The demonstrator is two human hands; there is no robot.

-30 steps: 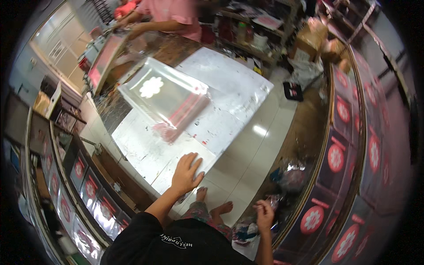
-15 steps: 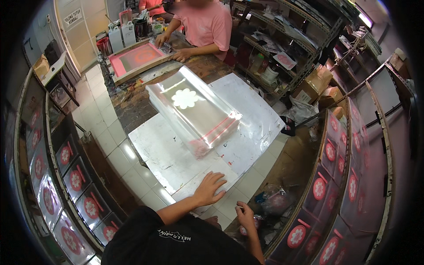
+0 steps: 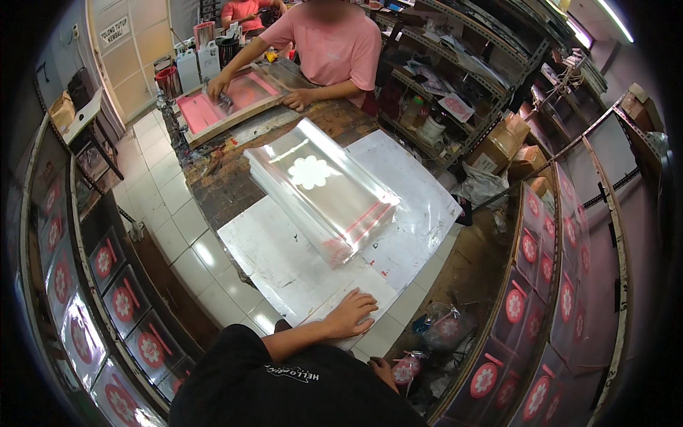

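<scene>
My left hand [image 3: 351,313] lies with its fingers stretched out on the white board [image 3: 270,245] at the table's near edge, holding nothing. Lower down at my side hangs my right hand [image 3: 383,370], beside a plastic-wrapped bundle with a red print [image 3: 405,368]; its fingers show too poorly to read. Beyond my left hand a stack of clear plastic sheets [image 3: 341,203] rests on the board, apart from my fingers. A white flower shape [image 3: 309,173] shows on the stack, with pink lines toward its near end.
Across the table a person in pink [image 3: 324,50] works over a wooden-framed printing screen [image 3: 203,136]. Racks on both sides bear clear sheets with red-and-white flower prints [image 3: 515,306]. Cardboard boxes [image 3: 498,142] and metal shelving stand at the right. Another person sits at the back.
My right hand has dropped lower toward my body. My left hand stays on the board. The other person's hand, with a crumpled wad, has moved left over the screen. The view has shifted slightly.
</scene>
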